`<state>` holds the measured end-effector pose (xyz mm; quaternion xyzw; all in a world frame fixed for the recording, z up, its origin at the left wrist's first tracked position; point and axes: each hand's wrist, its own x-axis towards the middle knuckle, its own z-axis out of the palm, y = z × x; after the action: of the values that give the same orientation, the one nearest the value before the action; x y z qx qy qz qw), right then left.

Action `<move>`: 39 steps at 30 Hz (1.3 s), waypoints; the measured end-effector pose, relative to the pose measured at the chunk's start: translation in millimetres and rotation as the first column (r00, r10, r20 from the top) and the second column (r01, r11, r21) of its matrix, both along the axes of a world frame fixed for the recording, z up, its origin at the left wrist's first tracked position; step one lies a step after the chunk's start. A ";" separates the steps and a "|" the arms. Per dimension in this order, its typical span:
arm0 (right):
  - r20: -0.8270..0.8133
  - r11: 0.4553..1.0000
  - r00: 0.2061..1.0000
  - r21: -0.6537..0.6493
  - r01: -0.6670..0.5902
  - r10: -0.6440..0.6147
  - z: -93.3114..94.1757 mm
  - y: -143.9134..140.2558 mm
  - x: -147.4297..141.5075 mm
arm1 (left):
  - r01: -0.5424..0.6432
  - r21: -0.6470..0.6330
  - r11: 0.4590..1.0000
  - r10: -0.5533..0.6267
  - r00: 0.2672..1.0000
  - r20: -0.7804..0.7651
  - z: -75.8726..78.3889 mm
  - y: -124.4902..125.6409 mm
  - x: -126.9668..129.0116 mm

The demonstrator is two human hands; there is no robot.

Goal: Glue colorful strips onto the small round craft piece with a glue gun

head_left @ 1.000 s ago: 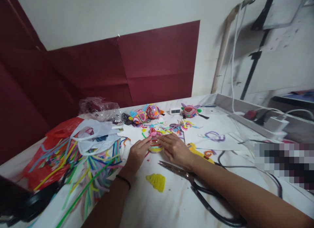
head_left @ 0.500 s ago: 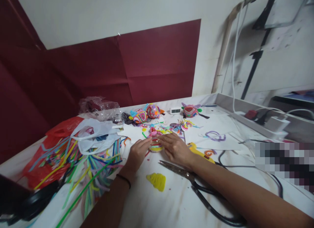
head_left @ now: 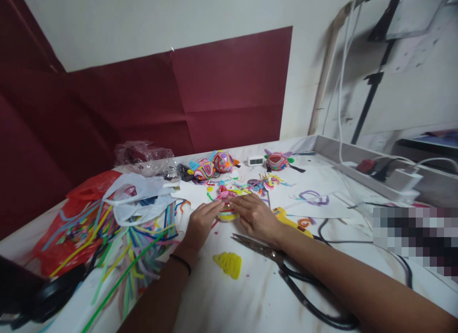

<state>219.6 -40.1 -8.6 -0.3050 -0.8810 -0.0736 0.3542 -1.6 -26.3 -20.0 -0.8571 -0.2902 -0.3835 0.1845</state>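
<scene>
We are working at a pale table [head_left: 200, 309] in front of a white wall [head_left: 222, 18]. Nearest to us, a flat yellow piece [head_left: 229, 265] is lying alone, and the scissors [head_left: 254, 245] are resting to its right, their handles running partly behind our right forearm.

A little farther, the small striped piece [head_left: 228, 215] is sitting on the table between our two hands. Our left hand [head_left: 202, 222] is keeping its fingers narrow and is holding the left side; our right hand [head_left: 255, 216] is bending its close-set fingers over the right side. The fingertips are partly hiding one another, so we cannot tell how firmly each is pressing.

Compared with a half second ago, almost nothing is changing: both hands are staying on the same place, which is suggesting that we are steadying or pressing this piece rather than moving it.

To the right, a yellow tool [head_left: 291, 223] is lying near our wrist. Farther, a small clock [head_left: 255, 161] is standing beside a decorated ball [head_left: 277, 161], and a dark red sheet [head_left: 232, 94] is hanging behind.
</scene>
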 end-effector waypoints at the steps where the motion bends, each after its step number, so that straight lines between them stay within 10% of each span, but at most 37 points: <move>1: -0.002 1.000 1.000 0.000 -0.001 0.001 0.2 -0.1 -0.2 | -0.005 -0.003 1.000 0.005 1.000 0.002 0.3 -0.3 0.3; 20: -0.016 0.997 1.000 -0.080 0.001 -0.002 11.4 -3.1 -3.5 | -0.008 -0.024 1.000 0.008 1.000 0.018 -1.0 1.7 -0.8; 39: -0.366 0.932 0.924 -0.362 -0.029 -0.114 9.3 17.4 4.5 | 0.004 -0.023 1.000 -0.004 1.000 0.022 0.1 3.0 0.5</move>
<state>224.1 -22.7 0.7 -0.3926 -0.7867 0.1420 0.4548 -1.1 -23.3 -19.9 -0.8555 -0.2949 -0.3899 0.1705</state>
